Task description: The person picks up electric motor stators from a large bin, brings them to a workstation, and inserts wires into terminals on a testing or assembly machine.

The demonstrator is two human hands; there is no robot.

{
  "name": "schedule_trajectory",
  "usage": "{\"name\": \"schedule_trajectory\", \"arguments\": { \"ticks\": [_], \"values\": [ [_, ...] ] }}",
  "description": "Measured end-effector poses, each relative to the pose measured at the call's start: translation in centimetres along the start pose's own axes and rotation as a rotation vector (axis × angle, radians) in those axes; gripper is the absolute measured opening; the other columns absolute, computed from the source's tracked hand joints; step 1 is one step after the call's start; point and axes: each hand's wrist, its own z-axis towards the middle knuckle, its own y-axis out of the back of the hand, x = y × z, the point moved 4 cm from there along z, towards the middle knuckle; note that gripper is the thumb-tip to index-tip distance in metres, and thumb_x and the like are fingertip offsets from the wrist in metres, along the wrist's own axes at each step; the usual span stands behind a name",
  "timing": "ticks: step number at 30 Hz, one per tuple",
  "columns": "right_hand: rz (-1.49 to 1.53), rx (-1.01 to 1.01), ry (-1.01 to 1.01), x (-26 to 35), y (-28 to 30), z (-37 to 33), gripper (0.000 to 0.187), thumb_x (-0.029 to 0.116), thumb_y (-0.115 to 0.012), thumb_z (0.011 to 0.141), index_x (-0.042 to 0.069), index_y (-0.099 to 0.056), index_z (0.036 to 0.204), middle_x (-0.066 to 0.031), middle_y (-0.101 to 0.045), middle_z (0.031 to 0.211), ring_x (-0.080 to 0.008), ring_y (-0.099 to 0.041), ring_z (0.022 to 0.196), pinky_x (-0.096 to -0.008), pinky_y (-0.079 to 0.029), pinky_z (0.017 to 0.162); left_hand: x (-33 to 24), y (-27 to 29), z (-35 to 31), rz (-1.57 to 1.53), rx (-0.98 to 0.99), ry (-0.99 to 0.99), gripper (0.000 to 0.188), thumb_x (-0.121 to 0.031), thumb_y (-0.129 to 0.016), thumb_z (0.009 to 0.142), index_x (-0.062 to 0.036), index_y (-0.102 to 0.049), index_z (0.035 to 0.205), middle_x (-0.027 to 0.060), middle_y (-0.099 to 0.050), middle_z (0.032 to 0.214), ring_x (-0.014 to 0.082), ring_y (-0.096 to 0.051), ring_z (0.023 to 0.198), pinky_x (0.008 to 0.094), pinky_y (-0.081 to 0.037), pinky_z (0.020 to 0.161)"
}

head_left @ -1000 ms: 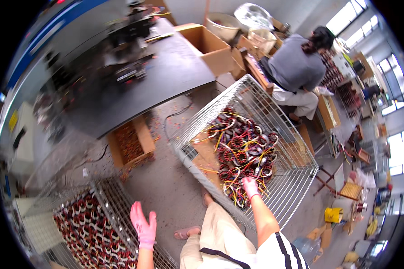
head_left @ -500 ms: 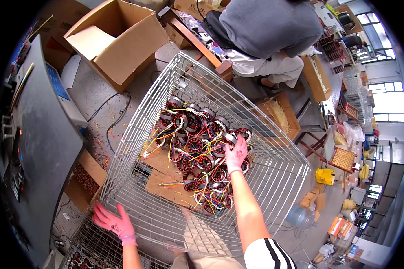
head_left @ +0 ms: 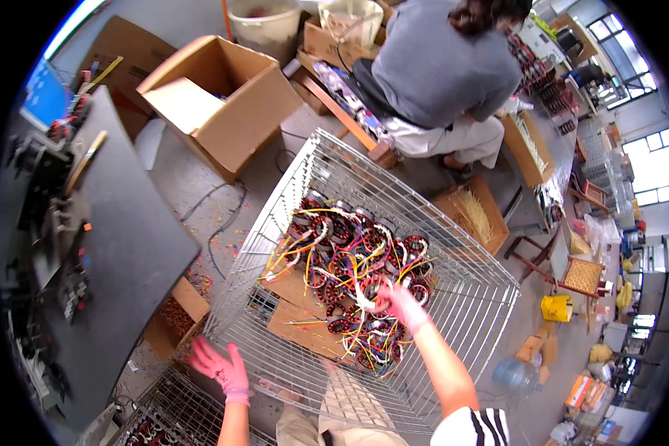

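A big wire basket (head_left: 278, 186) holds a heap of ring-shaped motor stators (head_left: 340, 264) with red windings and yellow, white, red and blue leads. My right hand (head_left: 404, 306), in a pink glove, reaches into it. Its fingers are closed around one stator (head_left: 372, 291) with a white edge, blurred by motion, over the near part of the heap. My left hand (head_left: 221, 369), also gloved in pink, is by the basket's near left corner, fingers spread and holding nothing. Whether it touches the wire is hard to tell. Flat cardboard (head_left: 305, 327) lies under the stators.
A dark table (head_left: 134, 245) stands at left, with a large open carton (head_left: 249, 111) beyond. A second wire basket (head_left: 178, 405) with more parts is at lower left. A seated person (head_left: 442, 70) works at the far side. A water jug (head_left: 514, 374) lies at right.
My right hand has come nearer from the heap's right side and now grips a stator. My left hand stays open by the corner. The whole view has shifted.
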Motion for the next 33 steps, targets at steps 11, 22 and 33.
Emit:
{"name": "schedule_trajectory", "arguments": {
  "ticks": [11, 22, 33],
  "values": [
    [-0.677, 0.733, 0.283, 2.7, -33.2, -36.0, 0.073, 0.029, -0.076, 0.081, -0.002, -0.038, 0.135, -0.0124, -0.056, 0.122, -0.0171, -0.055, 0.112, -0.0327, -0.046, 0.095, 1.8, 22.3, -7.3, -1.938, 0.465, 0.451, 0.046, -0.045, -0.05, 0.097, -0.0001, -0.061, 0.101, 0.0211, -0.061, 0.114, 0.0293, -0.061, 0.103, 0.0411, -0.052, 0.09],
    [-0.897, 0.866, 0.593, -5.0, -48.6, -48.1, 0.043, 0.032, -0.059, 0.094, -0.003, -0.051, 0.119, -0.0082, -0.068, 0.087, -0.0106, -0.065, 0.07, -0.0283, -0.053, 0.059, 27.4, 37.3, -12.9, -2.386, -0.76, 0.218, 0.041, -0.04, -0.052, 0.096, -0.0098, -0.052, 0.07, 0.0078, -0.065, 0.082, 0.0314, -0.066, 0.09, 0.0452, -0.052, 0.087],
    [-0.863, 0.781, 0.638, 3.6, -51.8, -44.3, 0.04, 0.031, -0.057, 0.096, 0.0, -0.051, 0.12, -0.0064, -0.064, 0.082, -0.0121, -0.065, 0.067, -0.0255, -0.051, 0.059, 36.5, 33.0, -15.4, -0.197, 0.259, 0.29, 0.038, -0.031, -0.057, 0.087, 0.0017, -0.059, 0.108, 0.0196, -0.062, 0.095, 0.0294, -0.065, 0.086, 0.0352, -0.053, 0.082]
  ]
}}
